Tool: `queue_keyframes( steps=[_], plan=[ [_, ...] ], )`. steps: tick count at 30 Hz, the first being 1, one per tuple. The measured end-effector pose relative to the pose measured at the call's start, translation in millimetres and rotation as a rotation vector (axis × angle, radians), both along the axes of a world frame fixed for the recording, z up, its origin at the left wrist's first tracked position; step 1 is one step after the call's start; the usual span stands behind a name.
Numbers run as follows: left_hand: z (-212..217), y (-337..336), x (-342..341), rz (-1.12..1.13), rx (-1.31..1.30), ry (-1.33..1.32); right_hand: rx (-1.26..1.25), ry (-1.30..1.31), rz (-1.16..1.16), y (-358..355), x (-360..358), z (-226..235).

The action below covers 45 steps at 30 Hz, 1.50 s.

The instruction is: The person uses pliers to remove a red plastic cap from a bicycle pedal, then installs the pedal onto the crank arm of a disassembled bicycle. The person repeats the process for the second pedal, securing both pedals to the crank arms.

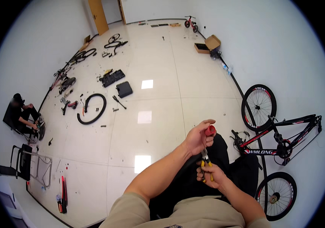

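In my left hand [197,139], a short red coil spring [210,130] is held between the thumb and fingers, its open end showing. My right hand [216,176], lower and nearer my body, is closed around the yellow-and-black handles of a pair of pliers [204,155]. The metal jaws point up toward the heel of my left hand, just below the spring. Whether they grip anything there, I cannot tell. Both hands are above my dark-trousered legs [220,150].
A black-and-red bicycle frame [261,152] lies at my right, between two detached wheels [258,107]. Ahead-left are a tyre [104,110], a black case [124,89] and an open toolbox [112,78]. A seated person [22,114] works beside a chair [25,162] at far left.
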State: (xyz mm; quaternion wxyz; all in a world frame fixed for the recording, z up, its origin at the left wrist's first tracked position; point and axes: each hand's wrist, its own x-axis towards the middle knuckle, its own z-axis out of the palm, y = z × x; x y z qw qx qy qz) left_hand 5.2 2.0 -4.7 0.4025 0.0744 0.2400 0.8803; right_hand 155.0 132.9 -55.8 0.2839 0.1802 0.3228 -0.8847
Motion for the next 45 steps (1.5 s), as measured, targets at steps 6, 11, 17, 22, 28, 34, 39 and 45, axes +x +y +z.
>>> queue_keyframes(
  steps=[6, 11, 17, 22, 28, 34, 39, 45],
  plan=[
    [-7, 0, 0, 0.092, -0.061, 0.013, -0.009, 0.017, 0.020, 3, 1, -7],
    [-16, 0, -6, 0.183, -0.030, -0.009, -0.044, 0.034, 0.033, 5, 0, -12],
    [-19, 0, -8, 0.176, -0.046, 0.032, -0.025, 0.041, 0.028, 4, -1, -13],
    [-21, 0, -8, 0.070, 0.002, 0.048, -0.018, 0.047, 0.029, 4, -1, -14],
    [-36, -5, -16, -0.043, 0.168, 0.029, -0.029, 0.044, 0.033, 1, -1, -14],
    [-20, 0, -8, 0.130, -0.020, 0.023, -0.029, 0.068, 0.039, 5, -1, -18],
    [-11, -1, -4, 0.206, -0.051, 0.006, -0.027, 0.069, 0.049, 6, -1, -23],
    [-21, -6, -10, 0.154, -0.016, 0.051, -0.023, 0.073, 0.057, 0, -4, -17]
  ],
)
